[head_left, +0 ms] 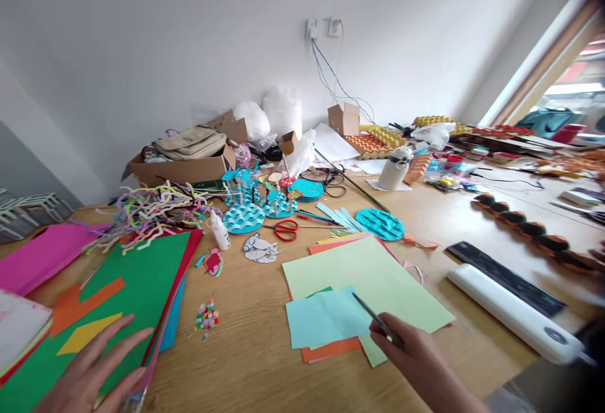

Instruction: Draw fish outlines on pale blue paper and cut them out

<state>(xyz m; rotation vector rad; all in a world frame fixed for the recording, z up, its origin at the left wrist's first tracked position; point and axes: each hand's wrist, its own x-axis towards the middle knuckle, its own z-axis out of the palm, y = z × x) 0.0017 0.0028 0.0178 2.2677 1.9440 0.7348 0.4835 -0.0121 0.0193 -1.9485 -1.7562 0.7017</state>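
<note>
1. A wooden counter [246, 362] runs back to a pale wall [189, 34].
2. Nearest me on one side, the left hand [89, 372] has its fingers spread, gripping nothing I can see, over the green sheet [151, 268] and the near end of the yellow piece [89, 334]. I can't tell whether they press down.
3. The right hand [399, 343] has its fingers pinching a dark pen [378, 320], point slanting up and away, over the right end of the blue sheet [321, 318]. From here I can't tell if it touches.
4. That blue sheet lies partly on the pale green sheet [350, 268], with an orange sheet [331, 350] showing below it.
5. The sheets look loose to me, so I'd bring the left hand across, hold the blue one flat well clear of the pen, and keep pressure light.
6. Beyond are the dotted fish [208, 317], glue bottle [220, 231] and scissors [286, 230]; I'd leave them alone.
7. Farthest, a box [182, 170] stands near the wall.
</note>
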